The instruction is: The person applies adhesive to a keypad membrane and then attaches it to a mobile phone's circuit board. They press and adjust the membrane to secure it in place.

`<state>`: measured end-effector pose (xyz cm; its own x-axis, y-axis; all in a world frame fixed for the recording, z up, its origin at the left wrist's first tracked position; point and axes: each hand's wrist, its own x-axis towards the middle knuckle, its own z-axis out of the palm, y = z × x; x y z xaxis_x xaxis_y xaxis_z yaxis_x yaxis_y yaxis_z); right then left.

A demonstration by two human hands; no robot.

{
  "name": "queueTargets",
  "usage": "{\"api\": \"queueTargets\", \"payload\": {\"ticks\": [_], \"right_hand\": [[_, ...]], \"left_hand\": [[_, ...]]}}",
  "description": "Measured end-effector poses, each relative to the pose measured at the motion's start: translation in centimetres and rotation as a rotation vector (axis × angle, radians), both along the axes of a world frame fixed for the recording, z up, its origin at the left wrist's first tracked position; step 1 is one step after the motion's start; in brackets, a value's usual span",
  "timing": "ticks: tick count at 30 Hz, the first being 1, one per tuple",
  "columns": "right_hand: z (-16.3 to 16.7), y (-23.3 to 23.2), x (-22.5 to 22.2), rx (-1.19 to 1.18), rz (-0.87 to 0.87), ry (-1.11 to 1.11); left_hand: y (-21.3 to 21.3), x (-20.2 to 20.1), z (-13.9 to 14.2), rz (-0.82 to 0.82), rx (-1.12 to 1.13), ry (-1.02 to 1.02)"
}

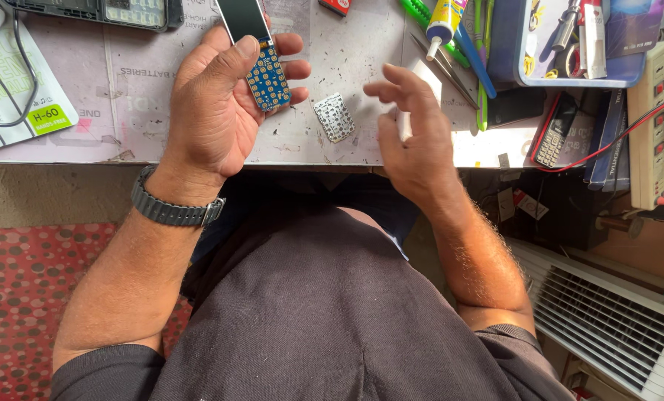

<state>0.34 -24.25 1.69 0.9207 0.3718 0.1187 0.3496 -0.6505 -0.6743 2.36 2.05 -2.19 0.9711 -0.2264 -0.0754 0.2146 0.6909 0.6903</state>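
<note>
Pinching the bare phone board [261, 56], my left hand [216, 104] gripped firmly; my right hand [413, 134] hovered spread, near the keypad membrane [334, 116] on the worktop [146, 96].

**A crowded table over a spotted floor**

Looking down, the pale, scuffed table [347, 67] runs across the top, bright daylight washing out its right edge. Below left lies a red floor covering [27, 297] dotted with pale spots. At the lower right sits a white slatted vent unit [607, 319], and a white power strip [655, 126] stands along the right side.
</note>
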Motion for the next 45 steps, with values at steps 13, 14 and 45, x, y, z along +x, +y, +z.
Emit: {"api": "queueTargets", "payload": {"ticks": [13, 14, 45], "right_hand": [[0.1, 0.6, -1.2, 0.123, 0.055, 0.019], [0.2, 0.2, -1.1, 0.131, 0.037, -0.002], [-4.2, 2.6, -4.0, -0.085, 0.208, -0.582]], "left_hand": [[0.2, -0.1, -0.2, -0.019, -0.065, 0.002], [0.3, -0.1, -0.2, -0.024, -0.066, -0.001], [0.2, -0.2, 0.1, 0.023, -0.02, -0.057]]}}
